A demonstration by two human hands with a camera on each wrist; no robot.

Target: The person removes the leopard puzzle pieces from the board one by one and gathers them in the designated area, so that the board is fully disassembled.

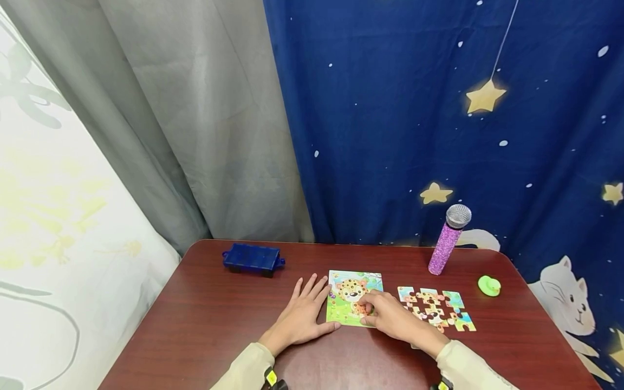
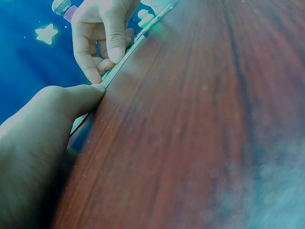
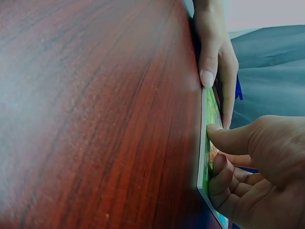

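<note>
A square picture board (image 1: 341,314) with a cartoon leopard on a green and blue ground lies flat on the table. My left hand (image 1: 303,314) rests palm down at its left side, fingers spread, its thumb by the near left corner. Over the board's right part is my right hand (image 1: 392,316). Its thumb and index finger reach down to the surface while the other fingers curl in, as the right wrist view shows the hand (image 3: 267,167). I see nothing held between them. Loose jigsaw pieces (image 1: 431,297), partly joined, lie just right of the board.
On the dark red table (image 1: 205,336), a blue toy wagon (image 1: 253,258) sits at the back left. A glittery purple microphone (image 1: 444,246) stands at the back right, with a small green rubber duck (image 1: 489,285) near the right edge. Curtains (image 1: 380,135) hang behind.
</note>
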